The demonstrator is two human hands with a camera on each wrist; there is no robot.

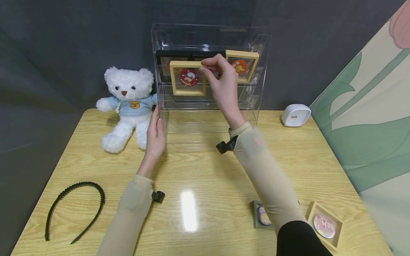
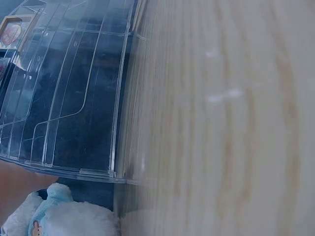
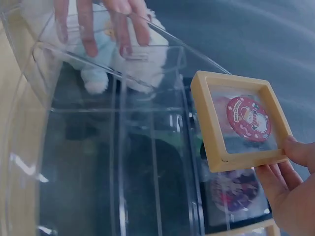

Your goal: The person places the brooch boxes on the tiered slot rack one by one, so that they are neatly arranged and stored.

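- Presently, item one: my right hand [image 1: 221, 76], upper centre of the head view, fingers and thumb pinched on the right edge of a tan framed badge [image 1: 188, 78]. The right wrist view shows the same frame [image 3: 238, 120], red round badge inside, fingertips [image 3: 295, 150] clamped at its lower right corner.
- Item two: clear acrylic display rack [image 1: 261, 46], tiered, standing at the back centre of the table. The held frame sits at its front, upper tier level, left half; I cannot tell whether it rests on the ledge yet.
- Item three: my left hand [image 1: 155, 137], fingers straight and together, flat against the rack's lower left side, bracing it.
- Item four: already in the rack, a second tan frame [image 1: 242, 65] at upper right and dark frames [image 1: 164, 58] behind.
- Item five: lower right of the head view, a grey framed badge [image 1: 261, 214] and another tan framed badge [image 1: 325, 225] lying on the wooden table [image 1: 198, 177].
- Item six: white teddy bear [image 1: 128, 106] left of the rack, black headband [image 1: 77, 209] lower left, white clock [image 1: 295, 115] at right.
- Judgement: the placing step is in hand; next calls for seating the frame squarely on its ledge, then easing the pinch off.
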